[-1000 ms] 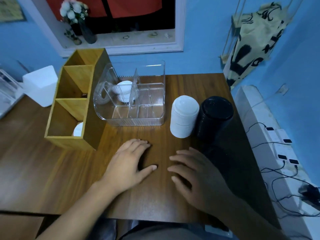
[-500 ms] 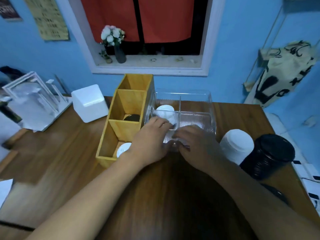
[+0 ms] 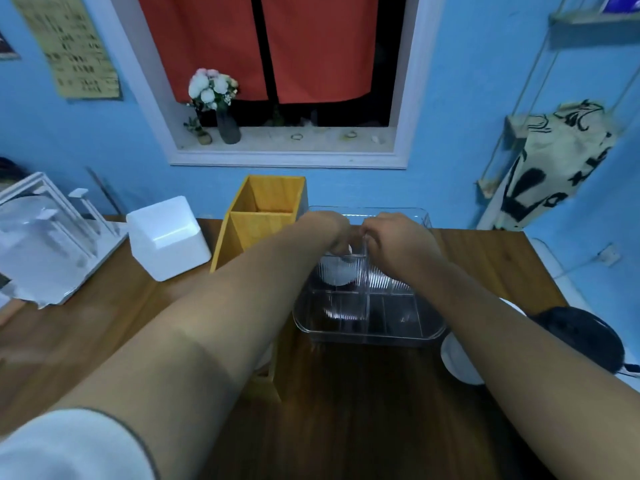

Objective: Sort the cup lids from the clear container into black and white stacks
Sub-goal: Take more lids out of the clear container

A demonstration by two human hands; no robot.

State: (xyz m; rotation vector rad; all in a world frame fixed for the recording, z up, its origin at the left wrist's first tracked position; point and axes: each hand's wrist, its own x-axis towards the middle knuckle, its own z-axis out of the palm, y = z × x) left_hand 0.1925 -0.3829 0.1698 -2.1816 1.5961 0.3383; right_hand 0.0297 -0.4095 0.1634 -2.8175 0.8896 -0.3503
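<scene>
Reaching into the clear container (image 3: 370, 336) with both hands, I start on the left: my left hand (image 3: 325, 233) dips into the back left compartment, fingers curled down on a white lid (image 3: 337, 271), pinching its top edge as far as I can see. My right hand (image 3: 398, 244) is curled at the middle divider (image 3: 365, 282); whether it holds anything I cannot tell. I should lift the lid straight up, clear of walls and divider. The wooden organizer (image 3: 263, 216) crowds my left forearm, so the open route runs rightward, over the rim to the white stack (image 3: 457, 362) beside the black stack (image 3: 581, 337)
</scene>
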